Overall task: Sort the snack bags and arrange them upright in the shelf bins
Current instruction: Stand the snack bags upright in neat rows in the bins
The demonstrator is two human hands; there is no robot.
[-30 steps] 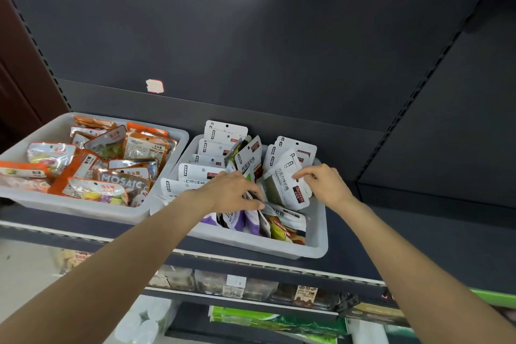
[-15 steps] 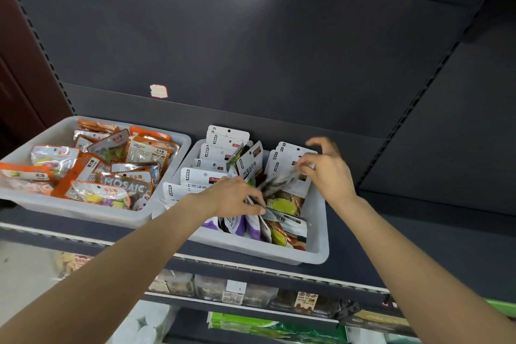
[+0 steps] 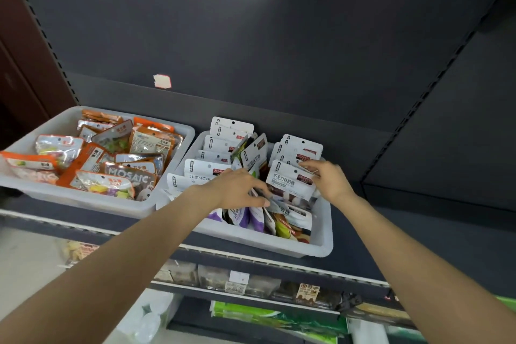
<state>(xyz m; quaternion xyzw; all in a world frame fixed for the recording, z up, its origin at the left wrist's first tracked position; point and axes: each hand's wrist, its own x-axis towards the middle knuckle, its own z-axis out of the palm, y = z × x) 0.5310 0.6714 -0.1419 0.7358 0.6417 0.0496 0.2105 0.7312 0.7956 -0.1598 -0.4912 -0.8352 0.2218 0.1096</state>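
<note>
The dark shelf (image 3: 391, 220) carries two pale plastic bins side by side near its front edge, with a dark back panel behind them bearing a small torn sticker (image 3: 162, 81). The left bin (image 3: 83, 204) holds orange and clear snack bags (image 3: 111, 159) lying loose, flat and overlapping, not yet stood up. The right bin (image 3: 321, 243) holds white-topped bags (image 3: 220, 145) mostly upright in rows toward its back edge, while purple and multicoloured bags slump along its front wall. The left hand (image 3: 237, 190) lies over the middle of this bin, fingers curled down onto the leaning bags and seeming to grip their upper edges, though what exactly they close on is hidden. The right hand (image 3: 329, 180) pinches the top right corner of a white chocolate-candy bag (image 3: 287, 181) standing at the front of the right-hand row. These pouches look light, soft and slick, likely to flop or slide against each other; the stiff sealed header near the hang hole seems the best place to hold, with a steadying touch against the row so neighbours do not topple. Below the shelf's front edge a lower shelf (image 3: 251, 288) shows price tags and dim packaged goods, and a pale floor lies at lower left.
</note>
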